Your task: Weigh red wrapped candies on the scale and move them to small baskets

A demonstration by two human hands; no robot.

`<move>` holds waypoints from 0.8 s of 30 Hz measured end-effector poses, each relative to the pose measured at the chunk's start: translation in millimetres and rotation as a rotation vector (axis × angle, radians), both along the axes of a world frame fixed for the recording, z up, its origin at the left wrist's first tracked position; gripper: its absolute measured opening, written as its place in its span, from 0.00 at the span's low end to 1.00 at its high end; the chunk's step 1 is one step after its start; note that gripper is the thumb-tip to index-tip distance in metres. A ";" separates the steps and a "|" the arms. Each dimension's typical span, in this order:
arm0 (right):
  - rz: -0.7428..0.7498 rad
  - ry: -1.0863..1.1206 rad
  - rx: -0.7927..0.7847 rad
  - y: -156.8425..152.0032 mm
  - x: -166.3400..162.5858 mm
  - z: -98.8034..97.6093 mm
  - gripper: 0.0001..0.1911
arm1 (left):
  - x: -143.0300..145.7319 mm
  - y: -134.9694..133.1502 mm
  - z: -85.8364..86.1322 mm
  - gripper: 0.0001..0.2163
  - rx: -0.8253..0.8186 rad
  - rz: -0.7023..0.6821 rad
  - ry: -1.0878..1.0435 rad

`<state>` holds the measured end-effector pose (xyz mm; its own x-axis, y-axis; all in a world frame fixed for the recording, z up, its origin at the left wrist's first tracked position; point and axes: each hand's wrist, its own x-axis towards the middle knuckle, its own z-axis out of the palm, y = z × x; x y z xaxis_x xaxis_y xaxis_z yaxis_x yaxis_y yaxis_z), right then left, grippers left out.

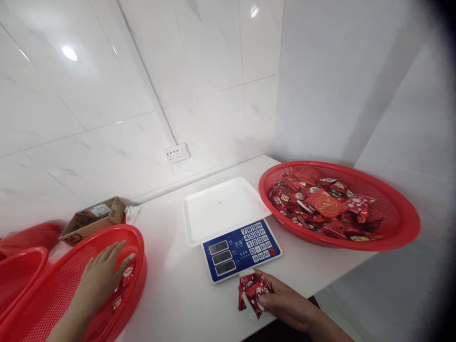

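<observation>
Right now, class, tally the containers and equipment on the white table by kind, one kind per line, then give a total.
Red mesh baskets: 3
Weighing scale: 1
Cardboard box: 1
Total: 5
Not counted: the blurred red shape at the far left, and the red packets bunched in the right hand.

The left basket (pixel 143 271) is cut off at the bottom. On the scale (pixel 242 248), digits cannot be read. The packets (pixel 250 290) are partly hidden by the right hand (pixel 288 304).
</observation>
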<state>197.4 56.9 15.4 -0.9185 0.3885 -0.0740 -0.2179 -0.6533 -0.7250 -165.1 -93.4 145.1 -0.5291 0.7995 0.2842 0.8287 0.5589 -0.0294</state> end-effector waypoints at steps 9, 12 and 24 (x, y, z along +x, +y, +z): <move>-0.211 -0.111 0.109 -4.5 -19.1 34.0 0.28 | 162.3 52.8 -38.8 0.20 0.121 -0.499 -1.290; -0.213 -0.187 0.241 -5.5 -24.2 44.5 0.27 | 187.0 64.8 -55.8 0.18 0.217 -0.553 -1.544; -0.486 -0.279 0.099 3.7 -16.1 50.9 0.21 | 179.3 65.7 -60.6 0.13 0.595 -0.307 -1.771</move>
